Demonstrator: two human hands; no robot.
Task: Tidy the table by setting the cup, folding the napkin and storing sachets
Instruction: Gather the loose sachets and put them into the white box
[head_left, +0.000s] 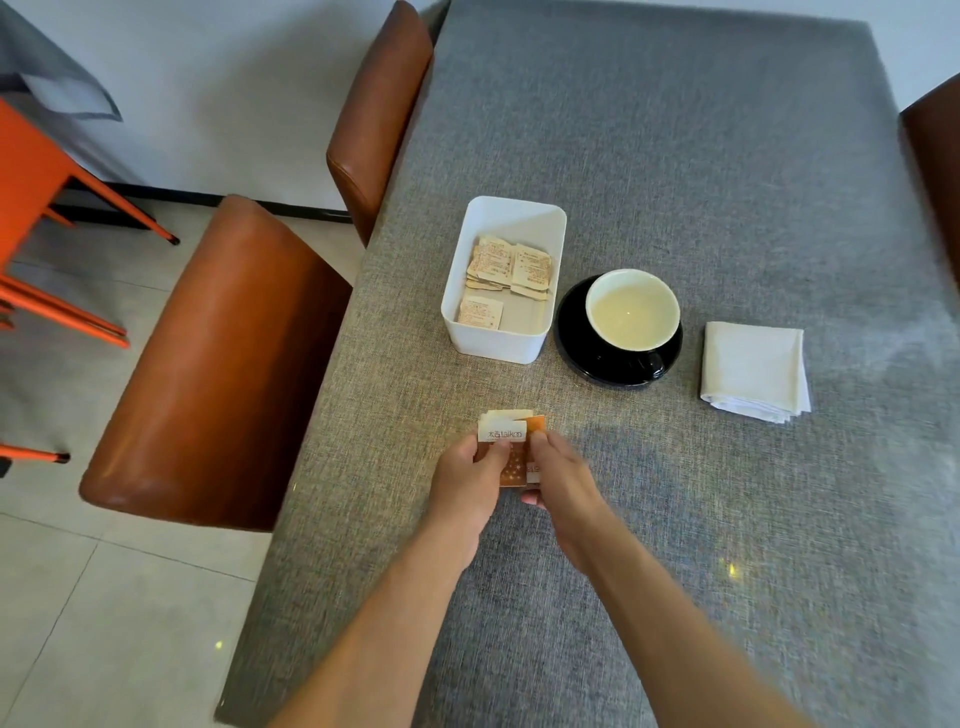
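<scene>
A small stack of sachets (506, 434), white and orange, is pinched between my left hand (467, 475) and my right hand (561, 478) just above the grey tablecloth. Behind them stands a white rectangular box (558, 234) holding several beige sachets (506, 267). To its right a cup (632, 309) with a cream inside sits upright on a black saucer (571, 332). Further right lies a white napkin (753, 370), folded into a square.
The table (675, 130) is covered with a grey cloth. Two brown leather chairs (223, 364) stand along its left edge and another brown chair (935, 171) at the right. Orange metal furniture legs (47, 208) stand on the tiled floor at far left.
</scene>
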